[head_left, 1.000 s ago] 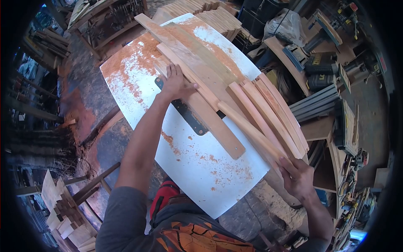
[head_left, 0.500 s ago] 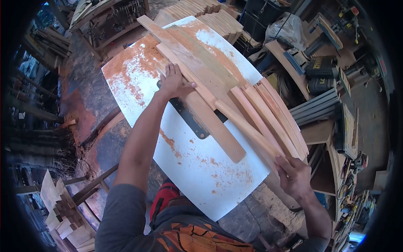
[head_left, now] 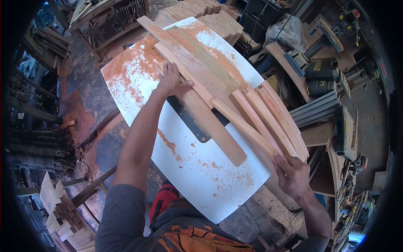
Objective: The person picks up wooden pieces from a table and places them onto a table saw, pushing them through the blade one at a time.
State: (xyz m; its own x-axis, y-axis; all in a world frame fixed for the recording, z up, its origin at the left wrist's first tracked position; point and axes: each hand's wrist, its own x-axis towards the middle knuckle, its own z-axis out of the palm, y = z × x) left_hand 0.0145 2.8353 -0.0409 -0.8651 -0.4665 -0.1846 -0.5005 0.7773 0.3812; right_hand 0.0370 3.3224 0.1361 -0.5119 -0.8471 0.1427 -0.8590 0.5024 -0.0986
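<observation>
My left hand (head_left: 170,82) lies flat with fingers stretched out over a flat wooden board (head_left: 210,130), its thumb reaching across to a long wood strip (head_left: 193,82). A second wood strip (head_left: 247,128) meets the first end to end, and my right hand (head_left: 292,174) grips its near end. Both strips run alongside a wider wooden plank (head_left: 180,48) on the white tabletop (head_left: 180,168). Partly covered by the board is a dark metal plate (head_left: 189,122). What lies under my left palm is hidden.
Several more wood strips (head_left: 273,119) lie to the right of the plank. Orange sawdust (head_left: 130,63) coats the far left of the tabletop. Beyond the far edge are stacked wood pieces (head_left: 220,25). Shelving (head_left: 323,168) with tools stands at the right.
The two end-to-end strips have slid slightly up and left, away from me. Both hands have shifted a little the same way, and the right one keeps its grip.
</observation>
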